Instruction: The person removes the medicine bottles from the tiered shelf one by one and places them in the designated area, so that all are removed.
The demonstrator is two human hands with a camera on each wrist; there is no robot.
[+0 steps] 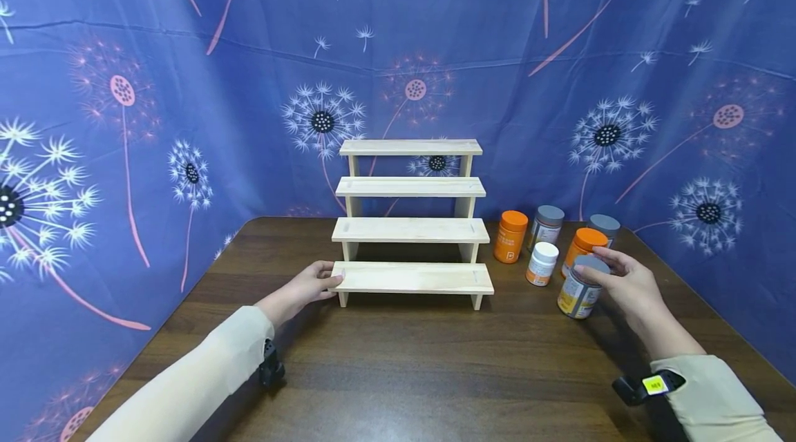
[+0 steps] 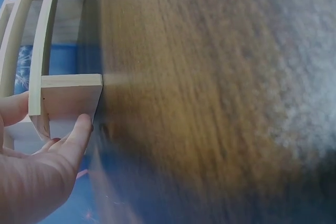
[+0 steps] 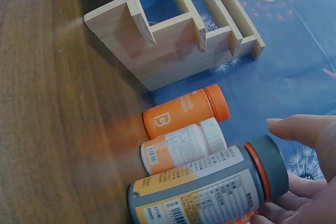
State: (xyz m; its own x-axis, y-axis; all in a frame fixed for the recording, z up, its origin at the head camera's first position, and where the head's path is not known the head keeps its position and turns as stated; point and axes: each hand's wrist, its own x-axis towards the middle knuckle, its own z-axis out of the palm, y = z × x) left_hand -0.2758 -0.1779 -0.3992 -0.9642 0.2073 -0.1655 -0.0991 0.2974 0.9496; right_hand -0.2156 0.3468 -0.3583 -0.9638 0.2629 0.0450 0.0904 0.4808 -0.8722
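A pale wooden four-step display stand (image 1: pixel 410 277) stands on the table. My left hand (image 1: pixel 309 283) grips the left end of its lowest board, thumb above and fingers below, against the leg in the left wrist view (image 2: pixel 47 166). At the right, my right hand (image 1: pixel 631 286) is spread around the dark grey lid of a grey-and-yellow bottle (image 1: pixel 578 297). In the right wrist view the thumb is apart from the lid, while the other fingers lie close to its far side (image 3: pixel 205 187). That bottle is upright on the table.
Behind the nearest bottle stand an orange bottle (image 1: pixel 584 243), a white-capped bottle (image 1: pixel 542 264), another orange bottle (image 1: pixel 510 238) and two grey-lidded bottles (image 1: pixel 547 221). A blue dandelion-print cloth (image 1: pixel 249 117) hangs behind the brown table (image 1: pixel 398 373).
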